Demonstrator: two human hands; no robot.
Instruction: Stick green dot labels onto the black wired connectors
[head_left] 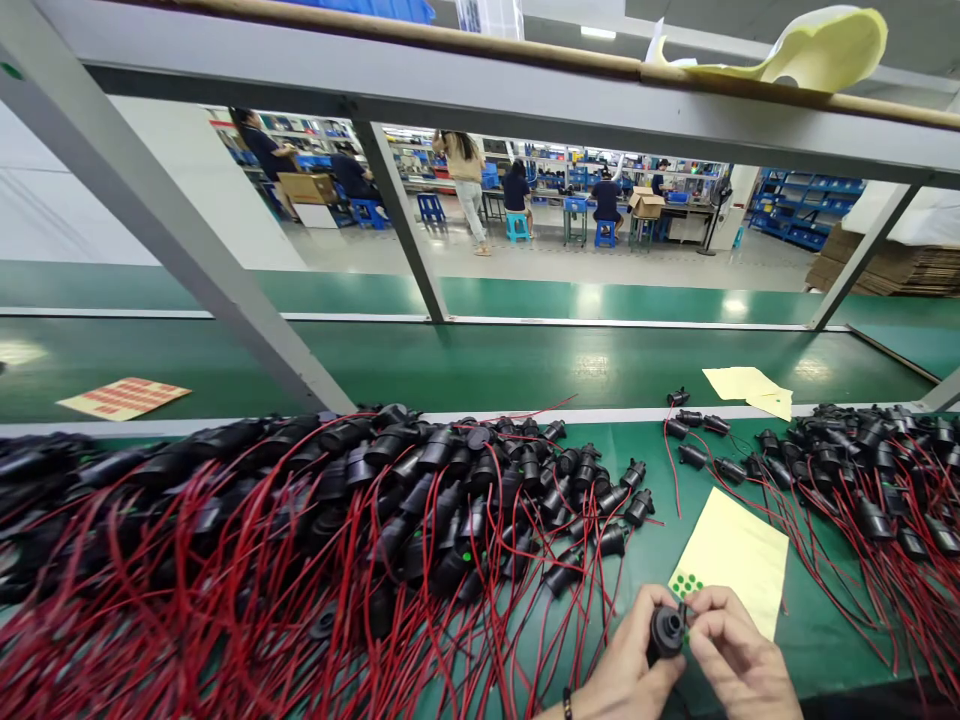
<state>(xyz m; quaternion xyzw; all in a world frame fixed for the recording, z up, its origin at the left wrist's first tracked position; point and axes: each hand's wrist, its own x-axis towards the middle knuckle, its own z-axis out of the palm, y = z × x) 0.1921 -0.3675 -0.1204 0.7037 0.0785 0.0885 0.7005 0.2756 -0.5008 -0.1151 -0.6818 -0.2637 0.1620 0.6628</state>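
Green worktop (649, 560) carries red-wired black parts (439, 450). Our left hand (626, 665) grips black unit (666, 632), nozzled end facing us, long axis roughly along our gaze. Our right hand (739, 650), fingertips narrowed, at unit's right side; whether holding anything, we cannot tell. Yellow sheet (739, 550), green dots (691, 580) just beyond; no readable writing.

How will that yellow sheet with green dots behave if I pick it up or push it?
The yellow sheet would probably bend easily, as it looks paper-thin. Pushed, it may slide, since it lies flat on the smooth-looking green tabletop.
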